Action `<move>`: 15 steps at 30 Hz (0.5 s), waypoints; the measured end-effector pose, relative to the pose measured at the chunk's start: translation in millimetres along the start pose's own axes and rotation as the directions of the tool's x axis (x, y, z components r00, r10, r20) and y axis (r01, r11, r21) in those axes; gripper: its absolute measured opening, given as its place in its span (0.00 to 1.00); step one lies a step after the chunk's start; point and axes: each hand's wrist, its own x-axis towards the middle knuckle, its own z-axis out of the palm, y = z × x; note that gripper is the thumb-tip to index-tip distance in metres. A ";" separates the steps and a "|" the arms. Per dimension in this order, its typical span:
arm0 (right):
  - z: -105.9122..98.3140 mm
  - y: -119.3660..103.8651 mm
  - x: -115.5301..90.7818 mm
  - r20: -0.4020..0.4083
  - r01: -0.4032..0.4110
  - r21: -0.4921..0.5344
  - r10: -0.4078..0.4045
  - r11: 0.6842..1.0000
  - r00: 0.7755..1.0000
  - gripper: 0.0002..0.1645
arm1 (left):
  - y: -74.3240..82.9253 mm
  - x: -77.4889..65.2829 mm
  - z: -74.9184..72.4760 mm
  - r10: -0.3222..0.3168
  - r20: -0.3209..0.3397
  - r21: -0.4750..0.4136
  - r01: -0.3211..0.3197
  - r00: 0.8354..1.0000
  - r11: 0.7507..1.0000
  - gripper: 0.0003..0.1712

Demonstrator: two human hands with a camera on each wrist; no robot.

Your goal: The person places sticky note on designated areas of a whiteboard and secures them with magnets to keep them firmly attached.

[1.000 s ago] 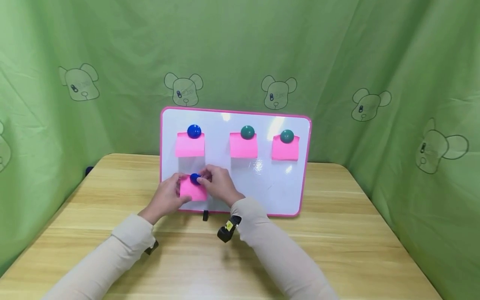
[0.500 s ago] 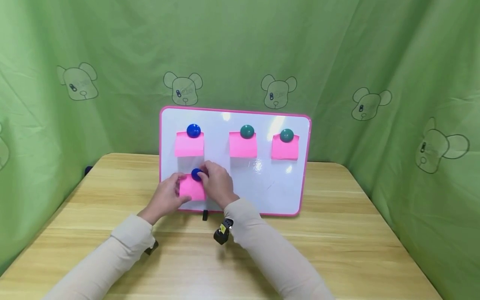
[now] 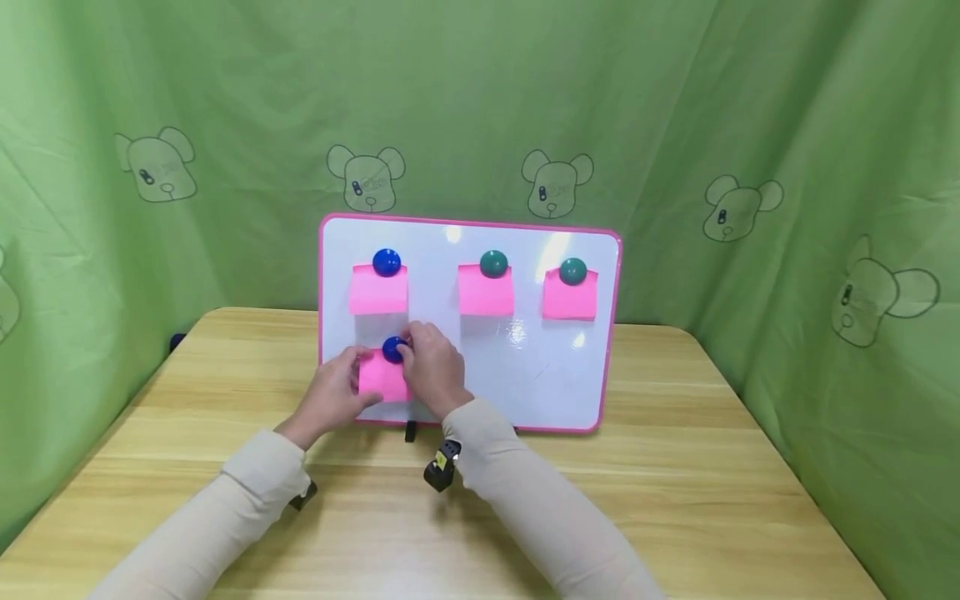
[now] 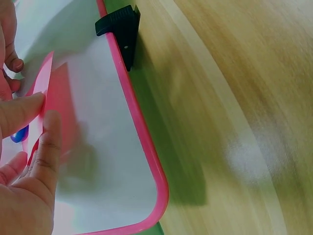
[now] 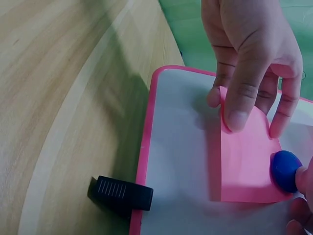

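Observation:
A pink sticky note (image 3: 382, 382) stands at the lower left of a pink-framed whiteboard (image 3: 540, 375). My left hand (image 3: 332, 392) pinches the note's left side between thumb and fingers. At the note's upper right corner, a round blue magnet (image 3: 392, 349) is pinched by my right hand (image 3: 437, 367). The right wrist view has the magnet (image 5: 285, 171) against the note (image 5: 247, 166), partly covered by fingertips. In the left wrist view the note's lower edge (image 4: 43, 93) tilts away from the board, with a shadow beneath it.
Above, another blue magnet (image 3: 387, 262) and two green magnets (image 3: 494, 264) hold pink notes (image 3: 378, 293) on the board. A black foot (image 3: 410, 431) clips the bottom frame. The board stands on a wooden table (image 3: 675, 467) before a green curtain (image 3: 465, 100).
My right hand and the blue magnet have moved slightly up, and the right forearm has swung a little left. The left hand keeps its hold on the note.

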 end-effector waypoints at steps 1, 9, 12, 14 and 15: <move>0.2 -0.1 0.1 0.002 0.000 0.005 0.000 1.000 1.000 0.08 | 0.3 0.1 -0.4 -0.001 0.002 0.001 0.001 1.000 1.000 0.37; -3.7 5.1 -1.9 0.019 -0.001 0.033 0.000 0.999 1.000 0.09 | 5.3 -2.5 -3.6 -0.032 0.013 0.004 0.032 0.999 0.999 0.38; -9.4 12.0 -7.1 0.014 0.006 0.027 -0.006 1.000 1.000 0.09 | 9.7 -7.6 -4.7 -0.077 -0.009 0.003 0.077 0.997 0.997 0.41; -15.0 17.6 -12.1 0.008 0.008 0.020 -0.008 1.000 1.000 0.09 | 13.4 -12.7 -5.6 -0.116 -0.040 0.001 0.116 0.992 0.993 0.43; -17.9 21.2 -15.1 0.003 0.011 0.015 -0.011 1.000 1.000 0.08 | 15.6 -15.7 -6.0 -0.134 -0.060 0.000 0.134 0.989 0.991 0.44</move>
